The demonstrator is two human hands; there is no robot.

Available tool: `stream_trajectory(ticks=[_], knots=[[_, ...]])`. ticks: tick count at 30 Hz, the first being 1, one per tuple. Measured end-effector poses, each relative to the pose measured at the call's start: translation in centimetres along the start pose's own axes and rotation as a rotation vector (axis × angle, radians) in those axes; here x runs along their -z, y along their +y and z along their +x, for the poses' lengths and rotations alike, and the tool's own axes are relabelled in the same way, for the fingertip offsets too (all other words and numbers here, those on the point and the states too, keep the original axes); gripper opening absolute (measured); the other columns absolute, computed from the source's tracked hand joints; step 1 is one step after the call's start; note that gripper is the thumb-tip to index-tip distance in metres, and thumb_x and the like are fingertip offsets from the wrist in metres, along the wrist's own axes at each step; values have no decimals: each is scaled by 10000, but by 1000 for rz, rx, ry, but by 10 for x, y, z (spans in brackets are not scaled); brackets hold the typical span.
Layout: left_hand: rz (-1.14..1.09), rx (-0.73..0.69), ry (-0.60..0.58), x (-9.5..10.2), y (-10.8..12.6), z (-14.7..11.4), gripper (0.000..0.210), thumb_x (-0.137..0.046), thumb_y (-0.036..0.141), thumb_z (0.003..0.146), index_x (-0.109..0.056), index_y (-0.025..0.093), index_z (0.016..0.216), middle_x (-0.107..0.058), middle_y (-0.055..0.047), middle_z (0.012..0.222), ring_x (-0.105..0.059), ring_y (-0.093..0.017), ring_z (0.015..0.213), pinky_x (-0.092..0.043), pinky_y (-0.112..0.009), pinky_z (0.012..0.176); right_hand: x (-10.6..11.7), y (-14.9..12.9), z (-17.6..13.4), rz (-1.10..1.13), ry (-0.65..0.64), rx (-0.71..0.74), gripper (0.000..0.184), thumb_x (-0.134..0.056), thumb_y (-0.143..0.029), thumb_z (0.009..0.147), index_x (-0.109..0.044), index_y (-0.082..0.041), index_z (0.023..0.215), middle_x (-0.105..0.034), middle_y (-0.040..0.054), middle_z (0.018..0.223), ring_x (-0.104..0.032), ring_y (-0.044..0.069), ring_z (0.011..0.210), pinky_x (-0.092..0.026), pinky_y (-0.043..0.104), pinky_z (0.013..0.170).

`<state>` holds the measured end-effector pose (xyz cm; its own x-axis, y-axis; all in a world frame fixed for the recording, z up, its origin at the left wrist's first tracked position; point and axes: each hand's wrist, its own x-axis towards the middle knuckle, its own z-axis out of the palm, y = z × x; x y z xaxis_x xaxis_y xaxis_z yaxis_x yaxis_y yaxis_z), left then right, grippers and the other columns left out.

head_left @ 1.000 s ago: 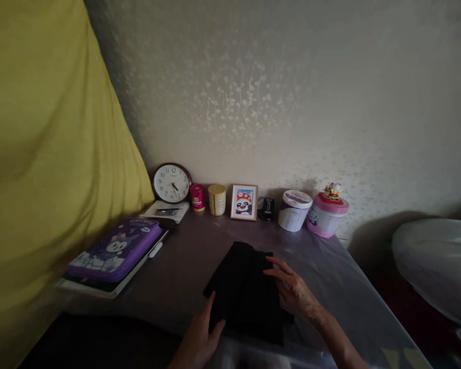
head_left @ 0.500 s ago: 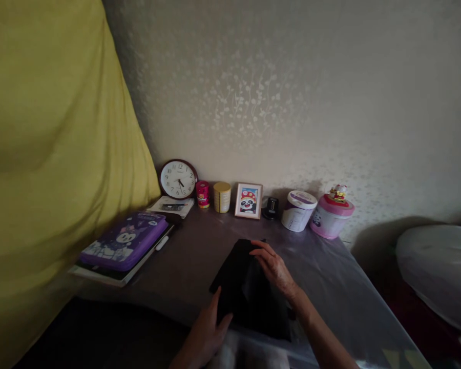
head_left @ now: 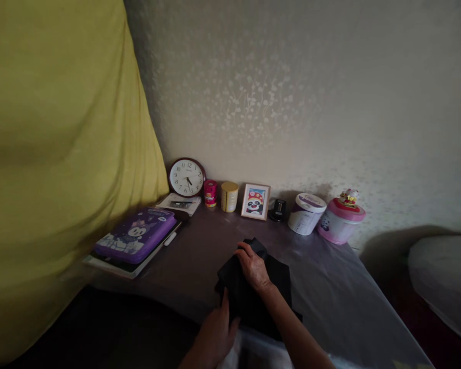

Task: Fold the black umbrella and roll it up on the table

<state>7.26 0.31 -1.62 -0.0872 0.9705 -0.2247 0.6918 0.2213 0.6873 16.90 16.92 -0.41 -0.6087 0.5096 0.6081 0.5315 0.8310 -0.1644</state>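
A black folded cloth (head_left: 278, 279), perhaps a garment, lies in a loose bundle near the front of the table. My right hand (head_left: 253, 267) reaches over its upper part, with the fingers bent together onto a folded-over layer. At the lower left edge of the cloth is my left hand (head_left: 217, 330). Its thumb and index finger are apart, touching or very near the fabric, and its other fingers are hidden. Dim light hides most of the folds.
Along the wall stand a clock (head_left: 187, 177), a red can (head_left: 210, 193), a yellow tin (head_left: 229, 197), a framed panda picture (head_left: 255, 202), a black object (head_left: 278, 210) and two tubs, white (head_left: 306, 214) and pink (head_left: 338, 224). A purple case (head_left: 138, 234) lies left, beside a yellow curtain (head_left: 61, 154).
My right hand has moved left across the cloth, bringing its upper right part over to the left. My left hand stays by the lower left edge. The view has shifted slightly.
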Motion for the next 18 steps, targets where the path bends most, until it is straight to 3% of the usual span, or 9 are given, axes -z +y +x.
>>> stream_trajectory(ticks=[9,15,18], knots=[[-96,-9,148,-1,6,-7,880,-465,206,846,190,133,1430,-572,-136,1278,-618,-193,1054,-431,-243,854,-6,-1,5,-48,-38,26,243,-414,-138,905,-628,-215,989,-581,74,1160,-630,141,937,-531,240,819],[-35,-12,133,3,14,-11,854,-453,175,845,159,194,1440,-591,-89,1263,-608,-186,1065,-426,-241,865,-3,-1,6,-49,-71,52,237,-433,-125,890,-630,-213,991,-581,80,1159,-633,146,917,-537,240,801],[60,-51,110,3,15,-11,766,-419,170,859,53,236,1459,-627,-82,1190,-609,-189,1041,-418,-259,886,-1,-2,7,-51,-90,60,239,-436,-122,886,-638,-216,973,-588,86,1146,-639,159,902,-546,257,785]])
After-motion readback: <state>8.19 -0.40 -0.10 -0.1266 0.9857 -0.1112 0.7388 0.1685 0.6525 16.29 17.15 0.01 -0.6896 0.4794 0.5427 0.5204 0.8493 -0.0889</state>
